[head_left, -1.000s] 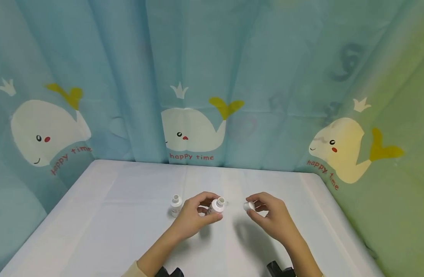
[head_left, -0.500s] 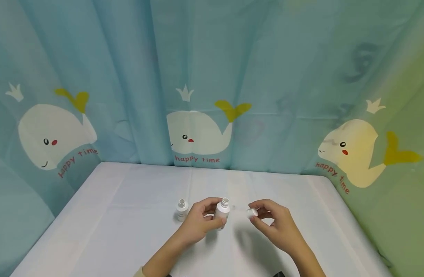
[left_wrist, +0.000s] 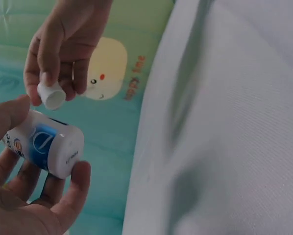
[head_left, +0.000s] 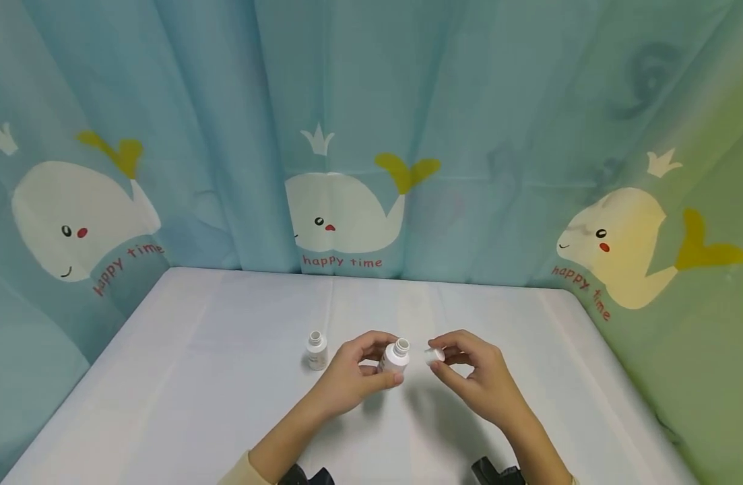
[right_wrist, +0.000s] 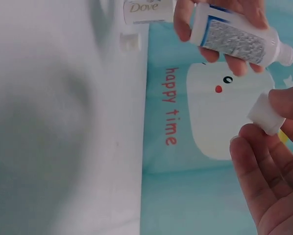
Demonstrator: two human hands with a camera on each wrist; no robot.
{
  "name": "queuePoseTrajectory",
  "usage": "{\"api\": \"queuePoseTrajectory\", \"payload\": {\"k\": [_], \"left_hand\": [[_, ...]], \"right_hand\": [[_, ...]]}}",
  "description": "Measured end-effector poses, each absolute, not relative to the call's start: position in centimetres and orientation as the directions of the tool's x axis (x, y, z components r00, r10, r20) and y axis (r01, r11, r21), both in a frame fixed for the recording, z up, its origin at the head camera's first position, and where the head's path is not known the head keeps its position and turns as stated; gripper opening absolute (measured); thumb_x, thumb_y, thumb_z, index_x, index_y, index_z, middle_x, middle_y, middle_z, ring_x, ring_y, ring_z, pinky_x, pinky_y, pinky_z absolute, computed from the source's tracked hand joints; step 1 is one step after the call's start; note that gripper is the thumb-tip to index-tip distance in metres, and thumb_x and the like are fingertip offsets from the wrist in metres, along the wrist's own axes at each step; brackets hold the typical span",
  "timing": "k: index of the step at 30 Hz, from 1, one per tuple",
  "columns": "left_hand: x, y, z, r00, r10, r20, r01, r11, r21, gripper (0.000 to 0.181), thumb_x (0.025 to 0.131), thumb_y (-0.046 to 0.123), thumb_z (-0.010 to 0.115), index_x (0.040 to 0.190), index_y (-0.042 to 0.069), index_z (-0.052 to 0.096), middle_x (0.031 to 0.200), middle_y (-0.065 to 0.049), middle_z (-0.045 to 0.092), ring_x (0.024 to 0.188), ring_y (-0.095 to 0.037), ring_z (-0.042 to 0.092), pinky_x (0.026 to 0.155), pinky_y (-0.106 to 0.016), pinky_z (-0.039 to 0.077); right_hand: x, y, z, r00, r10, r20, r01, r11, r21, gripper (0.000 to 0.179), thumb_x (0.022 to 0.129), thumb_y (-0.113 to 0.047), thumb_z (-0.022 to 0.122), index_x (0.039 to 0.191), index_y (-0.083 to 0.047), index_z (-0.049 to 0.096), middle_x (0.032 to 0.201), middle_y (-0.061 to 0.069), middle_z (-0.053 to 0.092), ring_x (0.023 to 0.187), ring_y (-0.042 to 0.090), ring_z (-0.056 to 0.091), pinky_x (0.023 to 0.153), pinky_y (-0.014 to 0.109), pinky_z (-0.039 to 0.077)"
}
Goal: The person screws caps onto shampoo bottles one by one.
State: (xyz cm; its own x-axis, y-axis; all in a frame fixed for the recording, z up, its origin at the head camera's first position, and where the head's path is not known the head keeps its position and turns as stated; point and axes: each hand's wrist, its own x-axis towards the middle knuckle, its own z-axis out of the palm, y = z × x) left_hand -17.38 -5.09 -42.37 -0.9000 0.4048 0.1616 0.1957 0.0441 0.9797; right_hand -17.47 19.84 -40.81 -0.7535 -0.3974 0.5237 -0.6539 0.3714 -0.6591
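My left hand (head_left: pixel 354 378) grips a small white bottle (head_left: pixel 394 358) above the table, its bare threaded neck uncovered and tilted slightly right. The left wrist view shows a blue patch on the label (left_wrist: pixel 42 144). Just to the right, my right hand (head_left: pixel 481 380) pinches a white cap (head_left: pixel 434 356) between thumb and fingers. In the left wrist view the cap's hollow end shows. Cap and bottle are apart. A second white bottle (head_left: pixel 316 351) stands upright without a cap on the table, left of my left hand; "Dove" is printed on this bottle (right_wrist: pixel 145 11) in the right wrist view.
The table (head_left: pixel 225 377) has a white cover. In the right wrist view a small white object (right_wrist: pixel 130 42) lies by the standing bottle. A blue-green curtain (head_left: pixel 359 87) with whale prints hangs behind. Black wrist gear (head_left: pixel 497 473) shows at the bottom edge.
The head view has shifted a little. My right hand with the cap has come slightly nearer to the held bottle. Both hands keep their holds, and the other bottle stays standing.
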Motion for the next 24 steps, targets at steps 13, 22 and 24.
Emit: {"api": "queuePoseTrajectory", "payload": {"k": [13,22,24], "left_hand": [[-17.4,-4.9,-42.9,-0.897,0.383,0.221,0.318,0.209,0.925,0.038,0.082,0.018,0.081,0.115,0.023,0.064,0.107,0.011,0.069,0.099,-0.011,0.062,0.088,-0.033,0.053],[-16.9,-4.4,-43.3,-0.881,0.416,0.225,0.359,0.279,0.89,0.038,0.08,0.026,0.083,0.113,0.026,0.064,0.101,0.013,0.068,0.09,-0.008,0.062,0.079,-0.028,0.054],[-16.9,-4.4,-43.3,-0.88,0.421,0.221,0.361,0.29,0.886,0.038,0.08,0.027,0.083,0.113,0.026,0.063,0.1,0.013,0.068,0.089,-0.008,0.062,0.078,-0.028,0.054]], "right_hand": [[-17.1,18.5,-40.0,-0.72,-0.402,0.565,-0.681,0.252,-0.688,0.028,0.085,0.003,0.075,0.109,-0.009,0.068,0.107,0.006,0.068,0.09,0.016,0.069,0.078,0.03,0.06],[-16.7,18.2,-40.1,-0.7,-0.446,0.557,-0.701,0.281,-0.656,0.029,0.085,0.004,0.074,0.11,-0.011,0.068,0.107,0.003,0.07,0.091,0.019,0.07,0.079,0.03,0.059],[-16.5,18.2,-40.2,-0.692,-0.455,0.56,-0.71,0.288,-0.643,0.031,0.085,0.005,0.073,0.111,-0.012,0.068,0.109,0.004,0.07,0.093,0.018,0.069,0.08,0.03,0.059]]}}
